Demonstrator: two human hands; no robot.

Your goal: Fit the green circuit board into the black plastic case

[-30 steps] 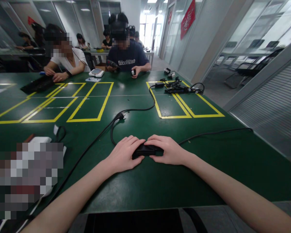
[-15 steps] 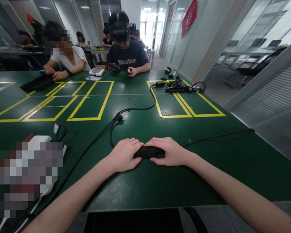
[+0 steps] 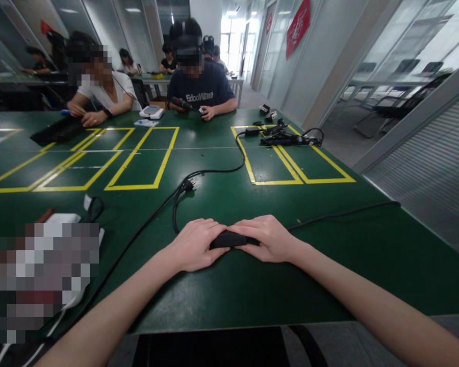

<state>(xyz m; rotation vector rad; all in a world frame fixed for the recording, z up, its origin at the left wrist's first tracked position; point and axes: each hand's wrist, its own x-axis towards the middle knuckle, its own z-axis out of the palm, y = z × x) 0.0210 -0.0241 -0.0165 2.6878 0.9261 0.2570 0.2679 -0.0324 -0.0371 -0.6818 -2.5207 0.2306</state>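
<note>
A black power adapter [image 3: 228, 240] lies between my two hands, low over the green table [image 3: 229, 295]. My left hand [image 3: 197, 244] is closed round its left end, thumb below and fingers above. At the right end, where a cord joins, my right hand [image 3: 270, 237] pinches with thumb and fingertips; its fingers partly hide the joint. One black cord [image 3: 348, 210] runs from the right hand to the table's right edge. Another cord [image 3: 175, 211] curves up from behind the left hand to a black plug [image 3: 188, 185].
A long black cable [image 3: 145, 224] crosses the table on the left, near a blurred-out pile [image 3: 49, 275]. Yellow tape [image 3: 277, 182] marks rectangles. Several black adapters and cords [image 3: 286, 137] lie at the far right. Two people [image 3: 201, 86] [image 3: 103, 94] work across the table.
The adapter has tilted slightly between my hands, and my right thumb has slid left to its right end. The far person's hands have shifted a little.
</note>
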